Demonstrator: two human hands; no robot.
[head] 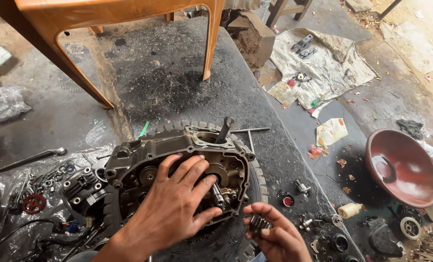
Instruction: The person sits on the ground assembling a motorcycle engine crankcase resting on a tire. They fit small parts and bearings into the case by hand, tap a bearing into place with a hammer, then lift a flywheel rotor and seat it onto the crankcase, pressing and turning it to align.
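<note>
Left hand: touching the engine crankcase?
Touching. The head view shows the left hand lying flat on the engine crankcase, fingers spread over its inner gears.

greasy matt metal crankcase (144,160), glossy red plastic basin (410,182)

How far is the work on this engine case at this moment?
Done: the engine case lies open on a tyre, shafts exposed. In hand: the left hand rests inside it; the right hand holds a small gear. Left: loose parts lie around on the floor.

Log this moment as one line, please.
left hand: flat on engine crankcase | right hand: holds small gear | crankcase on tyre
</note>
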